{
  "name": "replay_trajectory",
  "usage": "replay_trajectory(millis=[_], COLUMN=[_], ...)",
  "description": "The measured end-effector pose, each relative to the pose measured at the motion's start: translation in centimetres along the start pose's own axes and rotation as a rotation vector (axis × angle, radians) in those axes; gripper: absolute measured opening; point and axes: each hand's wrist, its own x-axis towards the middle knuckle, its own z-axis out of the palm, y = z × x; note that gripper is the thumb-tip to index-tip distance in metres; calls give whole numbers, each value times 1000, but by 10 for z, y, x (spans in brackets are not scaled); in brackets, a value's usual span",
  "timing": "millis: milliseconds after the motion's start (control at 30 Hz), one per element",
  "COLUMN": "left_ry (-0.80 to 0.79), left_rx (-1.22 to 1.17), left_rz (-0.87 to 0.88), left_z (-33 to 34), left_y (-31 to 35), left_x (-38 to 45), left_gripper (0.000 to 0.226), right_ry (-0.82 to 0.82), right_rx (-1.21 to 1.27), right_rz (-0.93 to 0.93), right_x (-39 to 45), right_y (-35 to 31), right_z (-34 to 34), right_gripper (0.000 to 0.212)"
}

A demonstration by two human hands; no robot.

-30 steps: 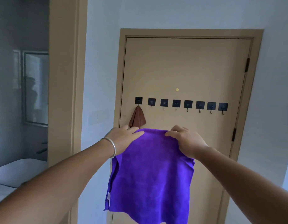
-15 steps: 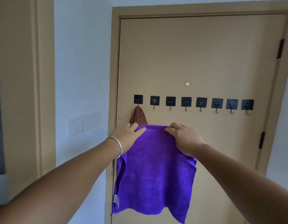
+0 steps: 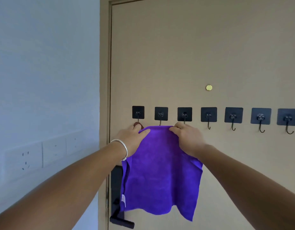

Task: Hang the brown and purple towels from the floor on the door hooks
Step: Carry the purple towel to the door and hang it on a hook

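A purple towel (image 3: 160,171) hangs spread flat in front of the tan door (image 3: 193,55). My left hand (image 3: 133,138), with a silver bracelet at the wrist, pinches its top left edge. My right hand (image 3: 187,138) pinches the top right edge. The towel's top edge sits just under the second hook (image 3: 161,116) in a row of several black adhesive hooks. Only a sliver of the brown towel (image 3: 138,125) shows, hanging from the first hook (image 3: 138,113); my left hand and the purple towel hide the rest.
The hooks further right (image 3: 233,118) are bare. A small brass peephole (image 3: 209,87) sits above the row. A black door lock and handle (image 3: 117,203) are at the door's left edge, below the towel. Wall sockets and switches (image 3: 40,156) are on the white wall at left.
I have come closer to the door. Both hands have raised the purple towel so its top edge is now just under the hooks, covering most of the brown towel.
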Motion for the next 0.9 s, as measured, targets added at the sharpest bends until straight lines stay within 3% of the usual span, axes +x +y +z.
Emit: replay_trajectory(millis=[433, 767, 900], left_ry=[-27, 75, 36], left_rx=[-2, -7, -78], left_rz=[-15, -45, -31], left_z=[50, 114, 132], left_y=[-36, 6, 34], left_x=[112, 97, 88], left_gripper=[79, 60, 50], right_ry=[-31, 111, 117], right_rx=[-109, -201, -158], right_rz=[124, 136, 94], right_x=[94, 70, 55], right_y=[25, -1, -15], right_z=[47, 98, 122], right_gripper=[50, 30, 44])
